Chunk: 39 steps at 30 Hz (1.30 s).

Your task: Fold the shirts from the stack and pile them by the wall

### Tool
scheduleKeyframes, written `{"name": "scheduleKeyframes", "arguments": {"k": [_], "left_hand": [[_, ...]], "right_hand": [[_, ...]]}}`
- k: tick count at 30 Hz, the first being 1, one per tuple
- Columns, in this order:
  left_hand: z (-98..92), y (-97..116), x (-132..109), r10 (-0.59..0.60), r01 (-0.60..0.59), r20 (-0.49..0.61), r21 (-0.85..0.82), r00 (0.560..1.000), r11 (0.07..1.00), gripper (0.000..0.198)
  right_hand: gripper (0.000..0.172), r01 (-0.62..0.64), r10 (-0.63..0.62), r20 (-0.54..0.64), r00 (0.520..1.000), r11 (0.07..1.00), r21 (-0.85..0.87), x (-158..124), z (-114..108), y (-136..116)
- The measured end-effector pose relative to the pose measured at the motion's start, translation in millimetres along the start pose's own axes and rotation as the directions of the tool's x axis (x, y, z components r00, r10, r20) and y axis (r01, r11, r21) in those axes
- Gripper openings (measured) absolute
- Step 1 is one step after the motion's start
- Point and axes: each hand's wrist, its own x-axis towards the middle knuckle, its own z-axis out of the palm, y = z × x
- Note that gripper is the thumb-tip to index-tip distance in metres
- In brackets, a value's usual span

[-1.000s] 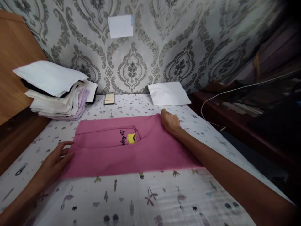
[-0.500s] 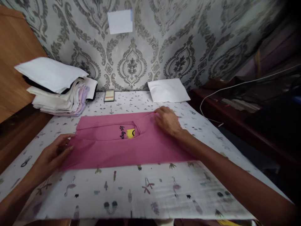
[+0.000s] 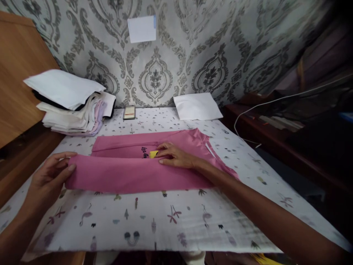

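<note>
A pink T-shirt (image 3: 132, 176) lies partly folded on the patterned cloth, its long sides turned inward. Black lettering and part of a yellow print show in the gap between the folds. At the left end, my left hand (image 3: 49, 177) pinches the corner of the near fold between thumb and fingers, and that corner is slightly raised. My right hand (image 3: 178, 156) is closed on the inner edge of the same fold, beside the yellow print, and partly covers it. Creases run across the shirt's right end.
A stack of folded clothes (image 3: 68, 116) sits at the back left by a wooden panel (image 3: 24, 70). A small box (image 3: 129, 112) and a white folded piece (image 3: 197, 106) lie near the wallpapered wall. On the right, a white cable (image 3: 264, 101) crosses a dark red surface.
My right hand has moved from the shirt's far right edge left to its middle and gripped the near fold. My left hand now grips the corner, which has risen and shifted left.
</note>
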Motion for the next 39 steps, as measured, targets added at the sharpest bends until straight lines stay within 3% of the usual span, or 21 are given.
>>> {"name": "scheduleKeyframes", "arguments": {"k": [5, 12, 14, 18, 22, 25, 28, 30, 32, 35, 37, 39], "left_hand": [[4.5, -25, 17, -0.073, 0.023, 0.195, 0.248, 0.978, 0.968, 0.054], [1.3, -41, 18, 0.009, -0.096, 0.22, 0.385, 0.975, 0.918, 0.05], [1.6, -38, 15, 0.054, -0.152, 0.197, 0.531, 0.979, 0.834, 0.043], [8.8, -23, 7, 0.165, -0.233, 0.172, 0.834, 0.971, 0.5, 0.039], [17.2, -27, 3, 0.29, -0.454, 0.357, 0.783, 0.888, 0.426, 0.049], [14.3, -58, 9, 0.333, -0.635, 0.541, 0.686, 0.772, 0.357, 0.058], [6.6, -90, 21, 0.327, -0.741, 0.665, 0.614, 0.671, 0.272, 0.06], [7.3, -94, 28, 0.321, -0.751, 0.679, 0.606, 0.66, 0.262, 0.06], [20.5, -76, 31, 0.313, -0.726, 0.655, 0.624, 0.687, 0.289, 0.061], [70.5, -21, 29, 0.257, -0.712, 0.672, 0.594, 0.695, 0.374, 0.064], [119.2, 18, 25, 0.221, -0.754, 0.752, 0.497, 0.621, 0.429, 0.064], [171.7, 46, 21, 0.22, -0.801, 0.827, 0.377, 0.517, 0.464, 0.065]], "right_hand": [[0.025, 0.012, -0.007, -0.083, 0.996, 0.998, 0.064, 0, 11, 15], [0.023, 0.082, -0.041, -0.253, 0.967, 0.984, 0.155, 2, 24, 29], [0.023, 0.086, -0.055, -0.252, 0.966, 0.99, 0.113, 2, 24, 25], [0.025, 0.055, -0.025, -0.339, 0.94, 0.995, 0.08, -1, 21, 10], [0.031, -0.079, 0.084, -0.454, 0.887, 0.996, 0.03, -22, 17, -5], [0.035, -0.223, 0.164, -0.462, 0.871, 0.972, -0.075, -55, 16, -11], [0.036, -0.34, 0.242, -0.454, 0.857, 0.929, -0.148, -96, 16, -16], [0.035, -0.422, 0.288, -0.518, 0.806, 0.892, -0.16, -123, 17, -19], [0.034, -0.515, 0.333, -0.611, 0.718, 0.845, -0.144, -147, 17, -21], [0.031, -0.662, 0.417, -0.717, 0.559, 0.745, -0.083, -174, 17, -21], [0.029, -0.722, 0.466, -0.74, 0.485, 0.691, -0.037, -184, 18, -20], [0.027, -0.74, 0.5, -0.74, 0.45, 0.673, 0.004, -188, 18, -20]]}}
